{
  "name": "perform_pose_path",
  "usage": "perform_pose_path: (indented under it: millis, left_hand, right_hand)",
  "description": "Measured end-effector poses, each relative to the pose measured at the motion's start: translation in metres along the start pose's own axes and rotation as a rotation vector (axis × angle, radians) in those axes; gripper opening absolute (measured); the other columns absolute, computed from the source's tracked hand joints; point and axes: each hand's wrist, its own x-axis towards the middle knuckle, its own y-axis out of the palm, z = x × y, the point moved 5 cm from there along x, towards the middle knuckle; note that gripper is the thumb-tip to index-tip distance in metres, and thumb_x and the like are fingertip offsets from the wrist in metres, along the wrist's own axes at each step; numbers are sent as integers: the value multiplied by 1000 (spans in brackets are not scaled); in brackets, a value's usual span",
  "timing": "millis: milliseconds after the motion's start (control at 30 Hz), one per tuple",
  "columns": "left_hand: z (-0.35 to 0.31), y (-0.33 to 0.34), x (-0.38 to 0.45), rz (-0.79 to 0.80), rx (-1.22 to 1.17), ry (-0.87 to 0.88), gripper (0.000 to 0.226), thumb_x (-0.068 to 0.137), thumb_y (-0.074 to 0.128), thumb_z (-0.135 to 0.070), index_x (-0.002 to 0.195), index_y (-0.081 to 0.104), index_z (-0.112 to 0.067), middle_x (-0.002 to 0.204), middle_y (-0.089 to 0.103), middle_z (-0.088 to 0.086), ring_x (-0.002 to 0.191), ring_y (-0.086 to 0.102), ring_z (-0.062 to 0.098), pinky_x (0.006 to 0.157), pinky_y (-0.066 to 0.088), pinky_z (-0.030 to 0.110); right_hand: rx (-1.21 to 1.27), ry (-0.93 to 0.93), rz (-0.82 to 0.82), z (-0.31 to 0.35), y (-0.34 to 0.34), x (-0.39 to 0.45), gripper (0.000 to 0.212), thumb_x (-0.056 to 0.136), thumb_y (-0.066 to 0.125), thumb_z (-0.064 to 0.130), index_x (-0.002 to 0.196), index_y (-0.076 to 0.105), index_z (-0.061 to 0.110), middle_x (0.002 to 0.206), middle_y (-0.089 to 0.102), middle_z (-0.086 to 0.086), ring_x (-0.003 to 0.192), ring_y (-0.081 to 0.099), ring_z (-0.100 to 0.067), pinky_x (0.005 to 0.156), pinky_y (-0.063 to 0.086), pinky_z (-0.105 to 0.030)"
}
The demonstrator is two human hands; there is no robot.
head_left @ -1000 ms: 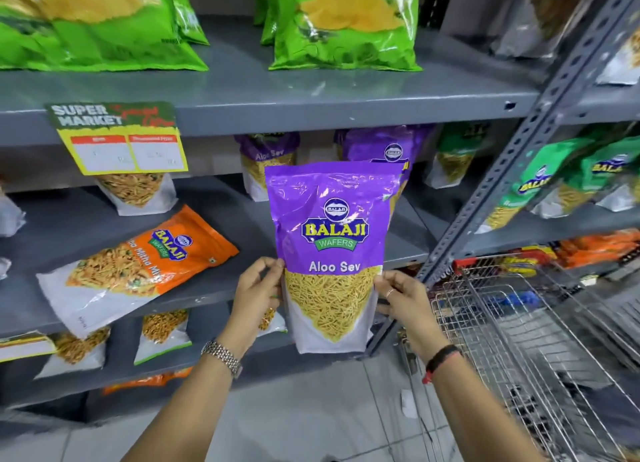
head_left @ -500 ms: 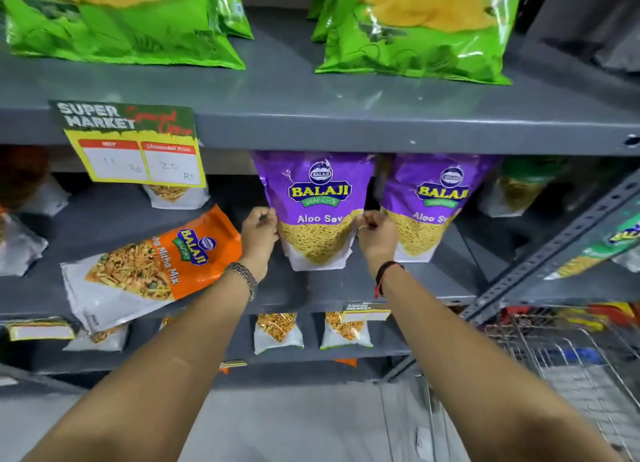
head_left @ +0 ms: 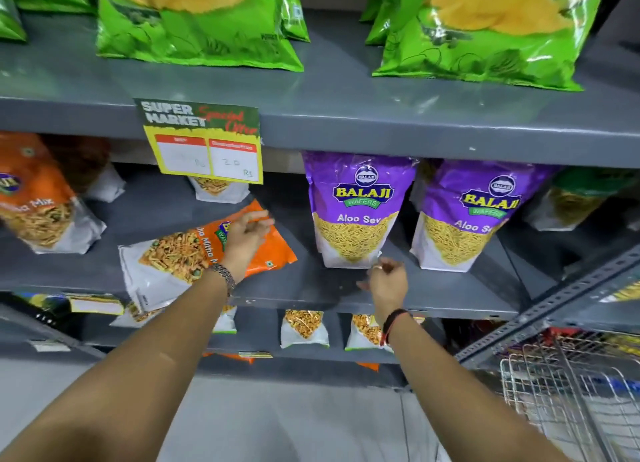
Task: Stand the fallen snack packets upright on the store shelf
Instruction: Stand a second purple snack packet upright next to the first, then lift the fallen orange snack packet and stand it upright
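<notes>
An orange-and-white mix packet (head_left: 173,260) lies flat on the grey middle shelf (head_left: 301,285). My left hand (head_left: 246,234) hovers over its orange end with fingers apart, holding nothing. A purple Aloo Sev packet (head_left: 356,212) stands upright on the same shelf, beside a second purple Aloo Sev packet (head_left: 478,215) to its right. My right hand (head_left: 386,281) is just below the first purple packet's base, fingers loosely curled and off the packet.
Green packets (head_left: 194,28) stand on the top shelf behind a yellow price tag (head_left: 207,150). Another orange packet (head_left: 31,198) leans at the far left. Small packets (head_left: 303,328) fill the lower shelf. A wire trolley (head_left: 568,392) stands at the lower right by the slotted upright.
Both hands let go of the purple packet, which now stands on the shelf. My left hand moved left over the fallen orange packet; my right hand dropped below the purple packet.
</notes>
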Motion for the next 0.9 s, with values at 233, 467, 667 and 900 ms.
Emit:
perform_pose_path:
  millis: [233, 467, 667, 900]
  left_hand:
    - [-13, -125, 45, -107, 211, 45, 27, 90, 43, 4, 110, 60, -2, 99, 67, 15, 87, 58, 21, 75, 47, 26]
    - [5, -193, 89, 9, 690, 63, 25, 90, 50, -10, 108, 65, -3, 116, 68, 19, 114, 61, 31, 97, 45, 35]
    - [30, -184, 98, 382, 746, -218, 42, 95, 44, -29, 114, 60, 5, 124, 61, 25, 116, 57, 36, 103, 42, 40]
    - [37, -193, 70, 364, 453, -297, 42, 88, 56, -36, 109, 65, -1, 118, 65, 24, 105, 63, 34, 89, 48, 33]
  right_hand:
    - [109, 269, 272, -42, 100, -79, 4, 90, 48, 0, 92, 49, 3, 87, 53, -12, 70, 57, -21, 60, 57, -40]
    - [194, 374, 289, -65, 202, -142, 14, 92, 51, 13, 80, 47, 9, 85, 60, -19, 75, 62, -28, 71, 58, -40]
    - [325, 450, 61, -74, 234, -165, 11, 93, 48, 6, 100, 56, 4, 106, 62, -16, 91, 64, -31, 38, 54, -24]
    - [318, 397, -63, -82, 212, -177, 27, 89, 41, -10, 74, 54, 8, 98, 62, -17, 81, 64, -31, 44, 55, -30]
